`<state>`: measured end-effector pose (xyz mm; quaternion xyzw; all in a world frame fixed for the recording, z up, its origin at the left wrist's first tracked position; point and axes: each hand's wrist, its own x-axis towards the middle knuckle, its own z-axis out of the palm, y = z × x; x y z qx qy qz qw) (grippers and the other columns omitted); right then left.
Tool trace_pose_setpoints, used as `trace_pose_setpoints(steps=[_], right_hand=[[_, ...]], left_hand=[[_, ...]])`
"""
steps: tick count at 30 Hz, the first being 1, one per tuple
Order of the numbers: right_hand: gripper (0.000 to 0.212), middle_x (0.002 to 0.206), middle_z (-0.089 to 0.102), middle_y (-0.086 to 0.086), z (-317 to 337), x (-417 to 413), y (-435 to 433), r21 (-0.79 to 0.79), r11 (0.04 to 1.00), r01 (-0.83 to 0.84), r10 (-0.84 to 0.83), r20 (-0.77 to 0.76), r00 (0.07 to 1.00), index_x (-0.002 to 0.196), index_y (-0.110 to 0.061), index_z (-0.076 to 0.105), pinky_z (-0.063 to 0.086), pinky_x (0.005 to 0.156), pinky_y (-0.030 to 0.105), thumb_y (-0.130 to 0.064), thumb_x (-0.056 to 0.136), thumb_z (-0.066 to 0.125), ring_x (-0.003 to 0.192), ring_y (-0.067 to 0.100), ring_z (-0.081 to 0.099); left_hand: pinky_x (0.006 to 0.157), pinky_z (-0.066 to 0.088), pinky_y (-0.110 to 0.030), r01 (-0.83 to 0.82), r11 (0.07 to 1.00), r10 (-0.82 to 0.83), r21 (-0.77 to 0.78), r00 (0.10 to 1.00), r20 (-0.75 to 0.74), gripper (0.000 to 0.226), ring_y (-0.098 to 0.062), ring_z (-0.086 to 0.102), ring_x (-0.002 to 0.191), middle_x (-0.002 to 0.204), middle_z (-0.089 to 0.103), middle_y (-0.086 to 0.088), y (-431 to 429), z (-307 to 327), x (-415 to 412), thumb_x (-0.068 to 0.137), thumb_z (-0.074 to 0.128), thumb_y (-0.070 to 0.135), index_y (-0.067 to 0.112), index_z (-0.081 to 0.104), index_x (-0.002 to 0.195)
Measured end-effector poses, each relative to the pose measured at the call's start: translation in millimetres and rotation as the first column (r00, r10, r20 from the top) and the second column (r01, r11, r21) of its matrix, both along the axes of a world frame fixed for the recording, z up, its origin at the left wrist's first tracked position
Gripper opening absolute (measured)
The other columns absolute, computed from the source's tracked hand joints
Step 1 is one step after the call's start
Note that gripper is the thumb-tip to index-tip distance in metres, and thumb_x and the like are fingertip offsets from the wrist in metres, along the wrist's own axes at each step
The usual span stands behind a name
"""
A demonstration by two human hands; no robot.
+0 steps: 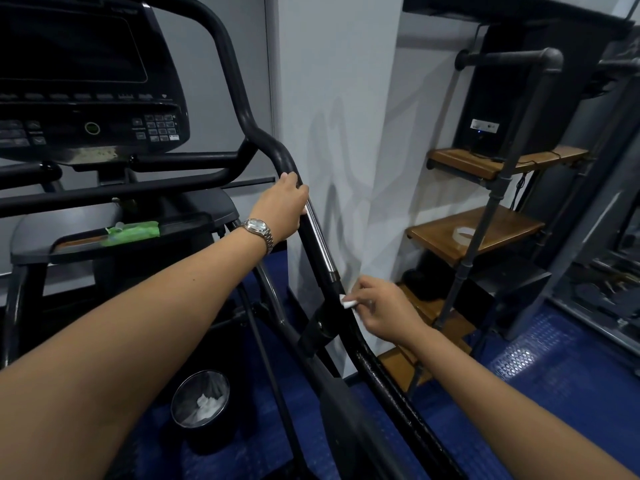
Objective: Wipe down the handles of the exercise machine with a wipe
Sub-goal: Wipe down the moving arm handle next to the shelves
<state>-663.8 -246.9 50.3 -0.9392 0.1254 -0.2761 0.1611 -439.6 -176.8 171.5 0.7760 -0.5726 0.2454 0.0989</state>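
Left hand (282, 206): fingers wrapped round the upper handle (320, 244), likely bracing it. Right hand (379, 308): pinches a folded white wipe (348, 302) against the handle's lower black section, apparently mid-stroke. Green wipe pack (133, 232): lies on the machine's tray (31, 249), within reach.

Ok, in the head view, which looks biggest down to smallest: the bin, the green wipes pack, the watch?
1. bin
2. green wipes pack
3. watch
Only as they look: distances from the camera differ.
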Motion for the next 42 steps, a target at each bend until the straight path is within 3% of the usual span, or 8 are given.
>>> trace_pose_setpoints(steps=[6, 10, 16, 22, 26, 30, 36, 42], right_hand=[[0.031, 0.097, 0.071, -0.001, 8, 3, -5, -0.190, 0.979, 0.078, -0.017, 0.300, 0.954, 0.102, -0.012, 0.075, 0.054, 0.065, 0.029, 0.005, 0.078, 0.066, 0.085, 0.018, 0.060], [0.036, 0.109, 0.070, -0.008, -18, 1, 3, -0.385, 0.912, -0.140, 0.164, 0.028, 0.986, 0.110, -0.019, 0.071, 0.055, 0.067, 0.034, -0.006, 0.076, 0.065, 0.091, 0.018, 0.060], [0.031, 0.114, 0.067, -0.016, -33, -26, -4, -0.469, 0.802, -0.370, 0.244, -0.308, 0.920, 0.101, -0.025, 0.073, 0.049, 0.071, 0.030, -0.016, 0.072, 0.068, 0.095, 0.012, 0.053], [0.036, 0.114, 0.069, -0.012, -2, 10, -8, -0.554, 0.790, -0.262, 0.187, -0.190, 0.964, 0.110, -0.019, 0.070, 0.051, 0.062, 0.031, -0.017, 0.074, 0.078, 0.084, 0.018, 0.055], [0.037, 0.117, 0.066, -0.017, -8, -7, -5, -0.532, 0.775, -0.342, 0.192, -0.317, 0.929, 0.108, -0.025, 0.071, 0.051, 0.063, 0.028, -0.019, 0.073, 0.078, 0.087, 0.015, 0.053], [0.032, 0.112, 0.069, -0.018, 0, -15, -10, -0.506, 0.753, -0.420, 0.236, -0.388, 0.891, 0.100, -0.025, 0.074, 0.050, 0.059, 0.028, -0.010, 0.078, 0.058, 0.084, 0.017, 0.052], [0.034, 0.118, 0.067, -0.016, 9, 9, -7, -0.530, 0.810, -0.251, 0.123, -0.266, 0.956, 0.105, -0.023, 0.073, 0.052, 0.057, 0.032, -0.008, 0.075, 0.075, 0.079, 0.019, 0.055], [0.035, 0.119, 0.065, -0.020, -9, -25, -2, -0.423, 0.791, -0.442, 0.217, -0.481, 0.849, 0.105, -0.025, 0.073, 0.047, 0.064, 0.022, -0.009, 0.077, 0.059, 0.081, 0.013, 0.050]], left_hand=[[0.067, 0.047, -0.031, -0.008, 1.000, 0.008, 0.007, 1.000, -0.005, 0.020, -0.027, 0.053, 0.085, 0.114, 0.046, -0.016, 0, 0, -2, 0.090, 0.058, 0.013, 0.001, 0.055, 0.106], [0.069, 0.049, -0.033, -0.010, 1.000, 0.010, 0.017, 1.000, -0.004, 0.020, -0.029, 0.055, 0.092, 0.113, 0.046, -0.016, 0, -1, -1, 0.090, 0.058, 0.015, 0.002, 0.055, 0.105], [0.073, 0.052, -0.037, -0.032, 0.999, 0.032, 0.043, 0.999, 0.001, 0.018, -0.030, 0.053, 0.098, 0.112, 0.047, -0.017, 0, 1, -4, 0.090, 0.059, 0.014, 0.001, 0.056, 0.103], [0.071, 0.050, -0.036, -0.032, 0.998, 0.032, 0.047, 0.999, -0.013, 0.017, -0.030, 0.054, 0.096, 0.112, 0.047, -0.017, 2, 2, -7, 0.091, 0.058, 0.014, 0.001, 0.056, 0.102], [0.076, 0.053, -0.039, -0.056, 0.996, 0.056, 0.065, 0.998, 0.001, 0.025, -0.030, 0.051, 0.107, 0.125, 0.042, -0.019, 2, -1, -7, 0.092, 0.057, 0.015, 0.000, 0.053, 0.112], [0.082, 0.053, -0.042, -0.075, 0.994, 0.074, 0.074, 0.997, 0.015, 0.036, -0.032, 0.043, 0.121, 0.136, 0.034, -0.023, 1, -4, -5, 0.093, 0.054, 0.015, -0.001, 0.046, 0.125], [0.089, 0.050, -0.041, -0.056, 0.995, 0.057, 0.077, 0.998, -0.011, 0.043, -0.033, 0.036, 0.131, 0.144, 0.029, -0.023, 1, -7, -2, 0.094, 0.055, 0.019, 0.001, 0.043, 0.131], [0.102, 0.043, -0.041, -0.054, 0.995, 0.057, 0.085, 0.998, -0.032, 0.061, -0.030, 0.021, 0.141, 0.153, 0.016, -0.020, 4, -10, -1, 0.094, 0.054, 0.032, 0.004, 0.030, 0.143]])
